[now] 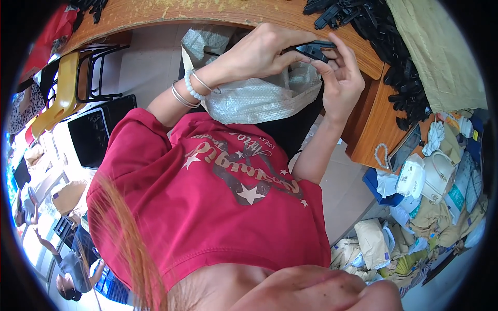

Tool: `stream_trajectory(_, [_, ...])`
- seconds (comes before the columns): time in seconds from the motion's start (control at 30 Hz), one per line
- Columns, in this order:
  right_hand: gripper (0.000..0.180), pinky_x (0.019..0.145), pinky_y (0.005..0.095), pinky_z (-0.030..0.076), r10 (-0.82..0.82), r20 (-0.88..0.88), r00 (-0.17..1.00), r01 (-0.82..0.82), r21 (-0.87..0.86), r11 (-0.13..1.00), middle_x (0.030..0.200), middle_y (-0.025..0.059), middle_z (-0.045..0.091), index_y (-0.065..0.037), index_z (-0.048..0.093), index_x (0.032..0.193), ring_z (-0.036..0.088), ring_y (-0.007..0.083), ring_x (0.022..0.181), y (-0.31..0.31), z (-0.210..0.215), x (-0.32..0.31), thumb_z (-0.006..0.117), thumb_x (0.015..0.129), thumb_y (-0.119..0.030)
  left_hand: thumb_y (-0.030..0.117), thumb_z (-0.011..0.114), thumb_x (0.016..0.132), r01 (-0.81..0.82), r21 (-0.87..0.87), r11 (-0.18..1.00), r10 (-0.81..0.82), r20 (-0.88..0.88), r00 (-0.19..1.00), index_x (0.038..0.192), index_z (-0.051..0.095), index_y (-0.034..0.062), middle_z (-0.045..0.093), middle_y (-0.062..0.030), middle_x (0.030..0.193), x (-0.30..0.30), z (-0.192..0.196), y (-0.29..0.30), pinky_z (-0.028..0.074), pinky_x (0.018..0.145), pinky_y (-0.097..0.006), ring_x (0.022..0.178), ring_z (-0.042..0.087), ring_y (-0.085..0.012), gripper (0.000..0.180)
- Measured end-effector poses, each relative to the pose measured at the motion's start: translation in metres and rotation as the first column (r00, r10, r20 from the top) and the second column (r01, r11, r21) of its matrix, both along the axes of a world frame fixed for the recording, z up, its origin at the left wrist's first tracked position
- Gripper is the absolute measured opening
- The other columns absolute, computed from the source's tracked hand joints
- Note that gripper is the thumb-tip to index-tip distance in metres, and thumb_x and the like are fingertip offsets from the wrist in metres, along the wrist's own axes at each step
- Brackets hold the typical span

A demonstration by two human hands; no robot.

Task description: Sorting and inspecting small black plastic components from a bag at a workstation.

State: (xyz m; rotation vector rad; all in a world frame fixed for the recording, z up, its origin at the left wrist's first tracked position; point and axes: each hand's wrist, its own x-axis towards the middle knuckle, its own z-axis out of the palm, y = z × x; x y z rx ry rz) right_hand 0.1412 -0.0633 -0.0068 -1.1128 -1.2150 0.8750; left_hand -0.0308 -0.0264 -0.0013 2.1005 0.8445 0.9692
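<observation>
Fingers: both hands pinch one small black plastic part (314, 50) — held at the wooden table (228, 13) edge.
Left hand (258, 53): curled over it, bracelets on the wrist.
Right hand (340, 78): fingertips closed on it.
Nearby: black parts pile (384, 31) — white woven sack (259, 96) below.

**Colours and patterns at the table**

The small plastic part (314, 50) held between the two hands is black, matching the heap of black plastic pieces (386, 36) on the orange-brown wooden table (365, 116). The woven sack (254, 96) is pale grey-white with a fine mesh weave. The T-shirt (207, 207) is red, printed with beige lettering and white stars. The bracelets (192, 88) are silver and pale blue-white beads. The cloth (441, 46) on the table is khaki. The chair (59, 93) is yellow with a black frame.
</observation>
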Motion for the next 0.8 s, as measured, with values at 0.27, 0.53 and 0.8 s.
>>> stream_trajectory(0.27, [0.026, 0.06, 0.0179, 0.043, -0.01, 0.152, 0.988, 0.008, 0.015, 1.0, 0.085, 0.0035, 0.06, 0.006, 0.065, 0.096, 0.054, 0.0051, 0.07, 0.005, -0.018, 0.011, 0.074, 0.072, 0.004, 0.014, 0.071, 0.08, 0.0, -0.038, 0.999, -0.003, -0.062, 0.998, 0.116, 0.062, 0.0027, 0.068, -0.0134, 0.082, 0.004, -0.008, 0.007, 0.053, 0.062, -0.029, 0.067, 0.066, -0.0177, 0.039])
stream_trajectory(0.53, [0.013, 0.07, 0.0329, 0.048, -0.578, 0.665, 0.473, 0.288, 0.504, 0.814, 0.091, 0.0079, 0.064, -0.004, 0.068, 0.09, 0.061, 0.0226, 0.083, 0.074, -0.039, 0.058, 0.067, 0.083, -0.015, 0.038, 0.054, 0.094, 0.224, -0.687, 0.691, 0.259, 0.525, 0.811, 0.061, 0.053, 0.0035, 0.056, -0.0031, 0.055, 0.013, -0.012, 0.064, 0.041, 0.046, -0.023, 0.047, 0.052, -0.011, 0.048])
stream_trajectory(0.8, [0.019, 0.068, 0.0358, 0.048, -0.475, 0.833, 0.283, 0.357, 0.369, 0.858, 0.085, 0.0098, 0.058, 0.0, 0.062, 0.095, 0.059, 0.0242, 0.081, 0.055, -0.041, 0.039, 0.066, 0.084, -0.014, 0.005, 0.058, 0.075, 0.017, 0.426, 0.905, 0.188, -0.435, 0.881, 0.094, 0.057, 0.0005, 0.057, -0.0133, 0.088, 0.036, -0.002, 0.078, 0.048, 0.052, -0.034, 0.067, 0.063, -0.0266, 0.02])
